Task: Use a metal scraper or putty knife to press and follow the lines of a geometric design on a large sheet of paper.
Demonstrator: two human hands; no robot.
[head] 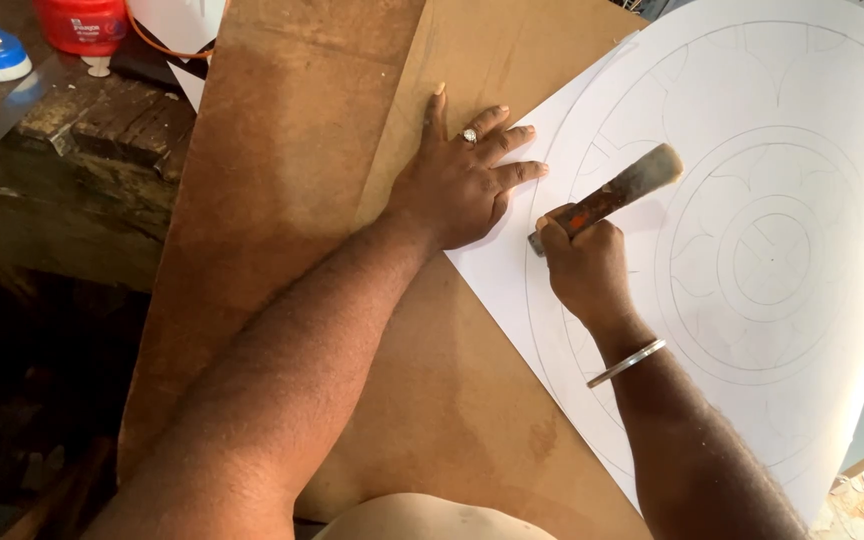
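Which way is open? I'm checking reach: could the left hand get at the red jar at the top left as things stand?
Probably yes. The left hand lies flat on the white sheet's edge, holding nothing. Only bare brown board lies between it and the red jar. It would have to let go of the sheet, though.

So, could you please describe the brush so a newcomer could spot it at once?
Find the white paper with the circular drawing lying on the brown board. The brush lies across its left part, gripped in the right hand. It alone has pale bristles and a dark, reddish handle.
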